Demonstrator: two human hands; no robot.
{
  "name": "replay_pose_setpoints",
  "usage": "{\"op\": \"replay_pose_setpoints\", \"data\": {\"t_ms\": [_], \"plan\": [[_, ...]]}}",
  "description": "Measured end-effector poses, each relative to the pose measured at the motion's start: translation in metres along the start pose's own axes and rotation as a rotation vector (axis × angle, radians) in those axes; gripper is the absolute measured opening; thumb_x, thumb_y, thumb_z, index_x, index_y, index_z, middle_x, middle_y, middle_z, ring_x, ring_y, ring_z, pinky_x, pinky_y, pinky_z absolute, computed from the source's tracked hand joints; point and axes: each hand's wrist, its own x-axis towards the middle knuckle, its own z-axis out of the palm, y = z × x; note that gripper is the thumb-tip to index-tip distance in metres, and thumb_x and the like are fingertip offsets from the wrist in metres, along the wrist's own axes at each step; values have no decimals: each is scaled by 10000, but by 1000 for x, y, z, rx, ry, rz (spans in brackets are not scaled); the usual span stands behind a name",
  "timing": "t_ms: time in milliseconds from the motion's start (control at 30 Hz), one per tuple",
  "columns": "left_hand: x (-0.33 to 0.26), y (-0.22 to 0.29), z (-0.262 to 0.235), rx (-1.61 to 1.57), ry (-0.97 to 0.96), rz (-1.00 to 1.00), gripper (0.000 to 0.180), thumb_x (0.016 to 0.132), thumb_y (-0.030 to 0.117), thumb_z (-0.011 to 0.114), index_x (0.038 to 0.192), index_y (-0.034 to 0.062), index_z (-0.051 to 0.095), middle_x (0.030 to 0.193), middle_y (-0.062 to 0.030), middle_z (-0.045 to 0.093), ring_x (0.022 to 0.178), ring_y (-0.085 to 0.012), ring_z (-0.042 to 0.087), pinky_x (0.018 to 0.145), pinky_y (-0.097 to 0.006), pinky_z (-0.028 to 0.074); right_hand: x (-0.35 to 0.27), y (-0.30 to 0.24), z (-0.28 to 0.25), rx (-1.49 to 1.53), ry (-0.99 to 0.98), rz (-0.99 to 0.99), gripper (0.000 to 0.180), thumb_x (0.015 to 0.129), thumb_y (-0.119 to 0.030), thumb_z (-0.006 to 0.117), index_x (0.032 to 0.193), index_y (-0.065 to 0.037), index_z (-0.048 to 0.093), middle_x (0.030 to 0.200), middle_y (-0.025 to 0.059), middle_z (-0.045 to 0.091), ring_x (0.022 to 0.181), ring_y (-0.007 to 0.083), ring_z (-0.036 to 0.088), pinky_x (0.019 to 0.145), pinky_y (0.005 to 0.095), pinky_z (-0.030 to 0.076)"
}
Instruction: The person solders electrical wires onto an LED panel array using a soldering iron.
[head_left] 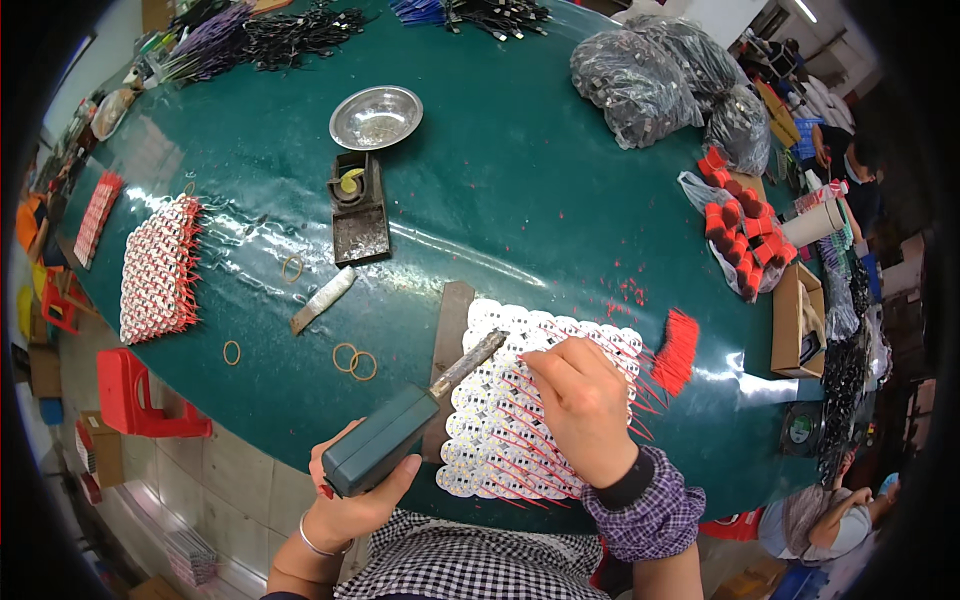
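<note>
On round boards [500,420]: right hand [585,405] fingers pinched on red wire; left hand [350,495] fingers wrapped around soldering iron [400,425].

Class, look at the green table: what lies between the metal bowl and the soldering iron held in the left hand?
In the head view, a dark soldering iron stand sits just below the metal bowl; nearer the soldering iron in the left hand lie two rubber bands.

A green table [560,190] holds a metal bowl [376,116], rubber bands [352,360], black bags [660,80] and round white boards [500,420].
</note>
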Motion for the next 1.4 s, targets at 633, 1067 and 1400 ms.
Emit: {"op": "replay_pose_setpoints", "data": {"t_ms": [633,1067,1400], "plan": [[8,-11,3,82,-99,-77,172,823,40,786,954,-25,695,792,-44,669,653,-84,587,593,-243,473,-15,18,35,24,65,12,198,772,52,727,944,-41,702,783,71,572,711,242,604,598,377,495],[7,-7,2,176,-100,1,150,806,16,780,923,-32,700,770,-58,655,627,-111,592,569,-247,471,-15,16,34,-8,42,35,184,773,52,753,928,-41,717,793,74,601,720,250,625,601,377,501],[10,-5,1,131,-54,70,189,791,-6,772,967,-47,719,835,-97,687,648,-156,635,573,-262,490,-10,11,27,14,91,29,193,766,82,741,920,-31,713,817,75,625,767,260,624,640,381,504]]}}
